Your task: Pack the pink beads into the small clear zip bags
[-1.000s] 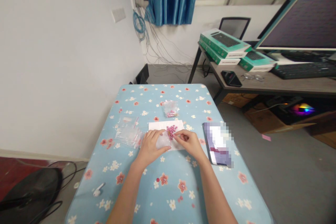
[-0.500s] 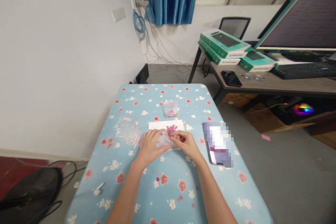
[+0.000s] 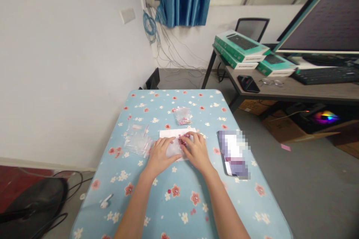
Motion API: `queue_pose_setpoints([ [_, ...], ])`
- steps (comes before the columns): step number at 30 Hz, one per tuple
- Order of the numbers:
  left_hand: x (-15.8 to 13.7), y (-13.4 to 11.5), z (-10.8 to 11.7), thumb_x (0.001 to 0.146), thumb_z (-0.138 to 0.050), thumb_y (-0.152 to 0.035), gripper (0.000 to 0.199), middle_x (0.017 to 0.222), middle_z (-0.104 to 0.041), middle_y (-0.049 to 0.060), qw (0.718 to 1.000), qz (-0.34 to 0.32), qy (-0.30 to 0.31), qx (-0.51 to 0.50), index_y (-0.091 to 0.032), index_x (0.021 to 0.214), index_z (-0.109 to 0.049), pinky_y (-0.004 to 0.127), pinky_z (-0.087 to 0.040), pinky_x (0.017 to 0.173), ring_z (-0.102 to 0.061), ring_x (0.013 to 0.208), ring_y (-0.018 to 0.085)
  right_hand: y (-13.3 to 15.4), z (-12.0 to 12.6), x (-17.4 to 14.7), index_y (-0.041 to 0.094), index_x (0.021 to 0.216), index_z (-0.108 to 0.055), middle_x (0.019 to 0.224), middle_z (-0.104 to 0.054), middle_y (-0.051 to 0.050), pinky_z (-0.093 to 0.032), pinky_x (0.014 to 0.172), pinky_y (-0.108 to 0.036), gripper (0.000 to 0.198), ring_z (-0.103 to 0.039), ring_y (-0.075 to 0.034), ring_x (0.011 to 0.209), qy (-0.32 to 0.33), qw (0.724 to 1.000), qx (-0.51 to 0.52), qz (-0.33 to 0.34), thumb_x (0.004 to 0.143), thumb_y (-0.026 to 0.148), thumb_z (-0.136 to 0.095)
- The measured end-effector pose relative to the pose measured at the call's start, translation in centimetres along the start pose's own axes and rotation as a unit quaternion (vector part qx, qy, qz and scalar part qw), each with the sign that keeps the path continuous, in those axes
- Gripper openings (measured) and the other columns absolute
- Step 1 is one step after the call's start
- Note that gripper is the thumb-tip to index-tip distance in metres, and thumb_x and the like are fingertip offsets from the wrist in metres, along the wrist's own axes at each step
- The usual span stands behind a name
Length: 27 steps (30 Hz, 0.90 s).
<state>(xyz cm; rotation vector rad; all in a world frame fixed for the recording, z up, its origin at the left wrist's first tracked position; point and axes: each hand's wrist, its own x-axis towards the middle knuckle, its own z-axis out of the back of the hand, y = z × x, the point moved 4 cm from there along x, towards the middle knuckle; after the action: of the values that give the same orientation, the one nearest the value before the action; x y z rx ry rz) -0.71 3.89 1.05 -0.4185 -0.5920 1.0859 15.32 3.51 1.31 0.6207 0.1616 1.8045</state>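
A white sheet of paper point(image 3: 166, 133) lies flat on the flowered tablecloth. On it, my left hand point(image 3: 161, 155) holds a small clear plastic bag point(image 3: 173, 149) between thumb and fingers. Just right of the bag, my right hand point(image 3: 198, 153) reaches over a small heap of pink beads point(image 3: 183, 139), its fingers apart and curved down among them. Part of the heap is hidden by these fingers. A closed bag with pink pieces inside point(image 3: 183, 119) rests beyond the paper. Several empty clear bags point(image 3: 137, 142) lie left of my left hand.
A phone point(image 3: 232, 153), partly pixelated, lies right of my right hand. A white earbud point(image 3: 105, 202) is near the table's left edge. The wooden desk point(image 3: 303, 91) at right carries green keyboard boxes point(image 3: 241, 46), a black phone point(image 3: 248, 83) and glasses point(image 3: 271, 82).
My right hand has shifted slightly and its fingers have spread from a pinch beside the bag to over the bead heap, covering more of it. My left hand stays at the bag.
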Motion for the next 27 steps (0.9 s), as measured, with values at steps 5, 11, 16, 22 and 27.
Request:
queue_pose_setpoints([
  [5, -0.06, 0.03, -0.02, 0.070, -0.075, -0.033, 0.056, 0.103, -0.062, 0.002, 1.000, 0.002, 0.001, 0.003, -0.024, 0.118, -0.050, 0.037, -0.040, 0.086, -0.053, 0.098, 0.022, -0.32, -0.65, -0.21, 0.026, 0.116, -0.062, 0.128, -0.047, -0.010, -0.035, 0.099, -0.047, 0.030, -0.034, -0.031, 0.122, 0.000, 1.000, -0.019, 0.002, 0.089, 0.030, -0.050],
  [11, -0.10, 0.07, -0.11, 0.069, -0.075, -0.034, 0.056, 0.104, -0.062, 0.002, 1.000, 0.000, 0.000, 0.002, -0.025, 0.119, -0.050, 0.037, -0.040, 0.086, -0.054, 0.099, 0.023, -0.61, -1.07, -0.28, 0.027, 0.114, -0.062, 0.130, -0.047, -0.010, -0.034, 0.099, -0.050, 0.029, -0.031, -0.032, 0.127, 0.002, 1.000, -0.005, 0.000, 0.091, 0.032, -0.047],
  [16, -0.05, -0.16, 0.08, 0.069, -0.075, -0.034, 0.056, 0.104, -0.062, 0.003, 1.000, 0.002, 0.002, 0.002, -0.025, 0.119, -0.050, 0.037, -0.040, 0.086, -0.054, 0.099, 0.023, -0.56, -1.05, -0.23, 0.027, 0.113, -0.063, 0.129, -0.047, -0.010, -0.034, 0.099, -0.050, 0.028, -0.032, -0.032, 0.126, -0.002, 1.000, 0.002, 0.003, 0.091, 0.033, -0.047],
  [22, -0.02, -0.36, 0.18, 0.069, -0.075, -0.033, 0.058, 0.104, -0.062, 0.002, 1.000, -0.001, 0.004, 0.003, -0.024, 0.120, -0.050, 0.037, -0.040, 0.086, -0.053, 0.098, 0.023, -0.63, -0.95, -0.14, 0.026, 0.108, -0.065, 0.125, -0.050, -0.009, -0.035, 0.098, -0.048, 0.024, -0.033, -0.031, 0.125, -0.011, 1.000, 0.007, -0.001, 0.091, 0.032, -0.049],
  [27, -0.02, -0.30, 0.11, 0.069, -0.075, -0.033, 0.057, 0.104, -0.062, 0.002, 1.000, 0.003, 0.006, 0.004, -0.024, 0.119, -0.050, 0.037, -0.040, 0.085, -0.054, 0.098, 0.023, -0.73, -0.88, -0.07, 0.027, 0.100, -0.068, 0.120, -0.053, -0.009, -0.037, 0.095, -0.048, 0.021, -0.037, -0.030, 0.119, -0.027, 0.999, 0.021, -0.005, 0.090, 0.030, -0.050],
])
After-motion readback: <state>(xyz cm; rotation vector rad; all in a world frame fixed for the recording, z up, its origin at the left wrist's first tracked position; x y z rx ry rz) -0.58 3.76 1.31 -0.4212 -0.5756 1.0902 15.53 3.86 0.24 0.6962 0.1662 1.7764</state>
